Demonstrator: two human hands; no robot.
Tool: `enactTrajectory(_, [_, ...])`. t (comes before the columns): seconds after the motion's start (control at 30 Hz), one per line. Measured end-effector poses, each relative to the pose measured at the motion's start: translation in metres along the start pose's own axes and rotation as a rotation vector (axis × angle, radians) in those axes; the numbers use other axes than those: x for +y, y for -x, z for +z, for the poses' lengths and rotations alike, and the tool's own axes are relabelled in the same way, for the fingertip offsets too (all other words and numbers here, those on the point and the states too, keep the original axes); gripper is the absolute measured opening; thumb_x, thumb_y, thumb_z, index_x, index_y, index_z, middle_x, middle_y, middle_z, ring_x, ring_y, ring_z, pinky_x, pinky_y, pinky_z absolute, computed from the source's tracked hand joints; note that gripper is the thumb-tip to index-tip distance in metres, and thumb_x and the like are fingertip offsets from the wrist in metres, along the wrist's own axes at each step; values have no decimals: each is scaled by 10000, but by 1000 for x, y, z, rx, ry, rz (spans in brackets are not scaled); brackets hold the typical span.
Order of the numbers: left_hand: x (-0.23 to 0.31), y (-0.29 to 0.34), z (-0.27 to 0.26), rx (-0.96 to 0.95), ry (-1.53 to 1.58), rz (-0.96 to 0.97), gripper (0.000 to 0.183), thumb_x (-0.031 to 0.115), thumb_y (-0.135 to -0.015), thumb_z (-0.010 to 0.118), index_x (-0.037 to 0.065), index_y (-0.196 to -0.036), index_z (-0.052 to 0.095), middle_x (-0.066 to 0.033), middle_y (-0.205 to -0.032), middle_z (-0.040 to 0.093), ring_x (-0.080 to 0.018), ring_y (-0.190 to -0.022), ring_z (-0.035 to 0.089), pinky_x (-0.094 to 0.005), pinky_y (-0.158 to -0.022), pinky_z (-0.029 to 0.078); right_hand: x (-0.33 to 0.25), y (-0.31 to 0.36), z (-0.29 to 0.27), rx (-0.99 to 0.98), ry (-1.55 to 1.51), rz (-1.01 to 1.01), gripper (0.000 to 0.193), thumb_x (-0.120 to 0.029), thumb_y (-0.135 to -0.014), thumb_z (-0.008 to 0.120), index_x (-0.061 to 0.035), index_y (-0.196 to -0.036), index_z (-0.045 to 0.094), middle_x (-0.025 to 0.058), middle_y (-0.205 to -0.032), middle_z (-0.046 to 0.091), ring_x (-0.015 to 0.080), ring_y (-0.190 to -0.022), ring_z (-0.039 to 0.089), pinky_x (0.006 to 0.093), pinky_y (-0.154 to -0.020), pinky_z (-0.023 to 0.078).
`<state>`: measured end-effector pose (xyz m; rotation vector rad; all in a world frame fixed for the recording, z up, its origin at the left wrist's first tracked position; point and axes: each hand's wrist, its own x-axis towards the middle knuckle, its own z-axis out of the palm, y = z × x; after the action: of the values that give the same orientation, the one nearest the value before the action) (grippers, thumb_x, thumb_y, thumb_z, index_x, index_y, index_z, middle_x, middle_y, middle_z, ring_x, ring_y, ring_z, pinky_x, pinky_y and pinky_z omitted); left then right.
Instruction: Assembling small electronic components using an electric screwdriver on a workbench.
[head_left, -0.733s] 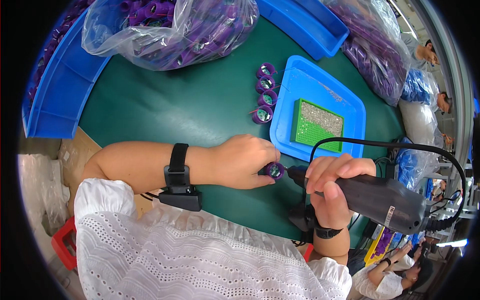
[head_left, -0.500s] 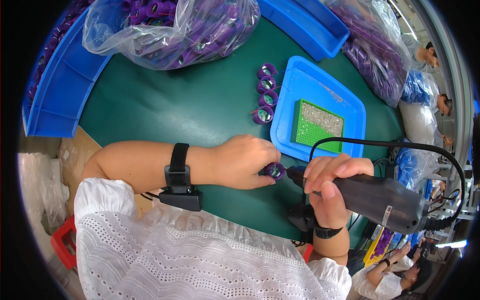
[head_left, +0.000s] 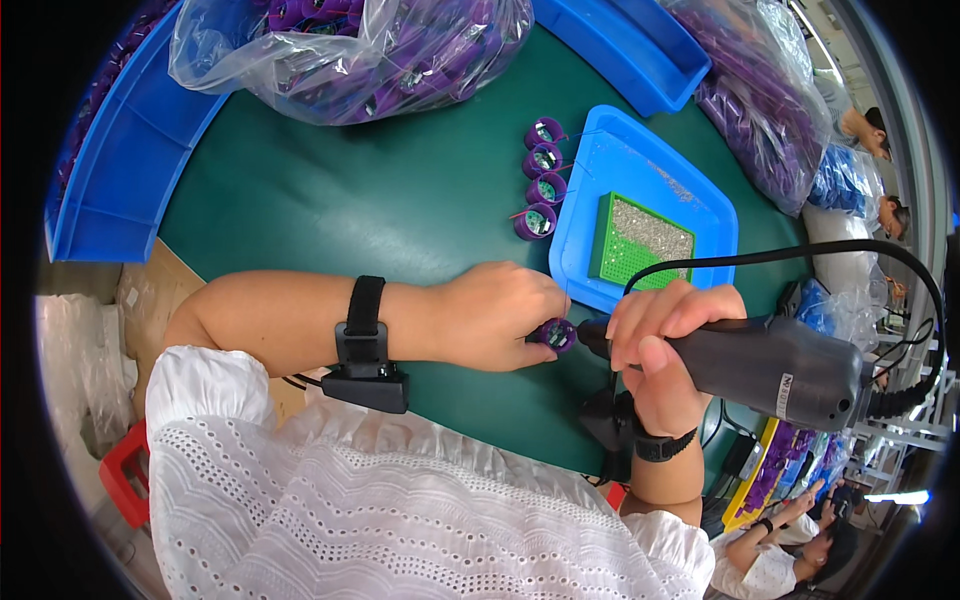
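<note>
Left forearm (head_left: 290, 315) stretches level from the left side to mid-frame, where the left hand (head_left: 495, 315) pinches, its back upward. Right of centre, the right hand (head_left: 662, 352) grips with curled fingers (head_left: 648, 308), right forearm (head_left: 667, 485) below.

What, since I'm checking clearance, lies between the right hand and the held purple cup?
In the head view, the dark nose of the tool lies between right hand and cup.

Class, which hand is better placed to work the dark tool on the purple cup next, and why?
Probably the right hand: it grips the dark tool, whose tip points toward the purple cup, while the left hand holds that cup.
</note>
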<state>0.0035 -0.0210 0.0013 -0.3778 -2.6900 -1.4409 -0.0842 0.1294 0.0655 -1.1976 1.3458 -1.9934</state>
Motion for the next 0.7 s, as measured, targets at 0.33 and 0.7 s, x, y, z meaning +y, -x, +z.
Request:
enactTrajectory(0.33, [-3, -5, -4, 7, 21, 2, 240, 187, -673, 705, 1, -789, 606, -157, -769, 613, -330, -728, 611, -420, -642, 487, 2, -10, 0, -5, -18, -6, 250, 37, -776, 622, -57, -895, 425, 50, -669, 488, 137, -518, 491, 275, -495, 419])
enactTrajectory(0.7, [12, 0, 0, 82, -50, 186, 284, 192, -678, 705, 26, -879, 591, -100, -741, 600, -274, -669, 613, -375, -558, 486, -28, 14, 10, 215, 44, -114, 379, -97, -753, 617, -64, -1076, 420, 41, -657, 493, 162, -511, 488, 323, -572, 415])
